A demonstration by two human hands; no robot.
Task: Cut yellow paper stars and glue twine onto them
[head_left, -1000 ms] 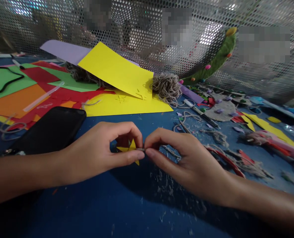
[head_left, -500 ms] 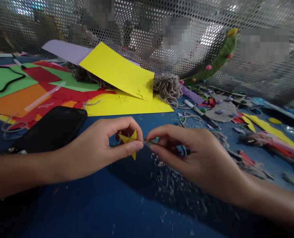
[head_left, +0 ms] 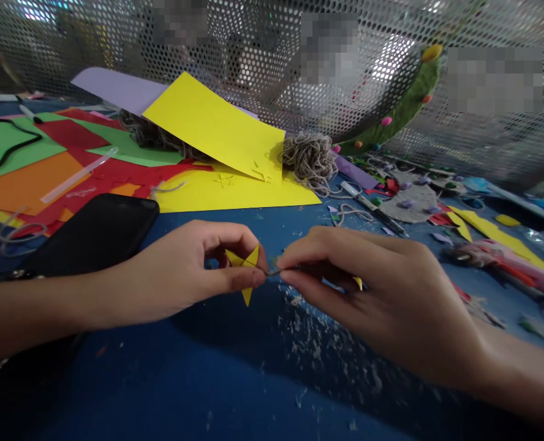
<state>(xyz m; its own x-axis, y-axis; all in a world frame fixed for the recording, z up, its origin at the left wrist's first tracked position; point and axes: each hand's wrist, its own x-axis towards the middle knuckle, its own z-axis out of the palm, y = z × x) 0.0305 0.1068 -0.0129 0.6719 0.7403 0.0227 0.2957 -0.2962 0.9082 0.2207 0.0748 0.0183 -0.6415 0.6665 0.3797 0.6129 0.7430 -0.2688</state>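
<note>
Between the thumb and forefinger of my left hand (head_left: 207,266) is a small yellow paper star (head_left: 244,260), its points sticking out around the thumb. My right hand (head_left: 355,282) pinches a short piece of grey yarn (head_left: 273,273), which runs across the small gap to the left fingertips. Whether the yarn is fixed to the star is hidden by the left thumb and finger. A bit of yellow shows behind the right fingers. Both hands are raised just above the blue table (head_left: 207,380).
A black phone (head_left: 116,229) lies beside my left wrist. Behind the hands are yellow paper (head_left: 221,135), coloured sheets and a ball of grey yarn (head_left: 309,160). To the right lie a pen (head_left: 373,208), paper scraps and a pink glue gun-like object (head_left: 506,263). Perforated metal mesh (head_left: 263,55) stands behind.
My right hand has moved slightly right, away from the left, so more yarn shows between them. The star has shifted a little right and down with the left fingers.
</note>
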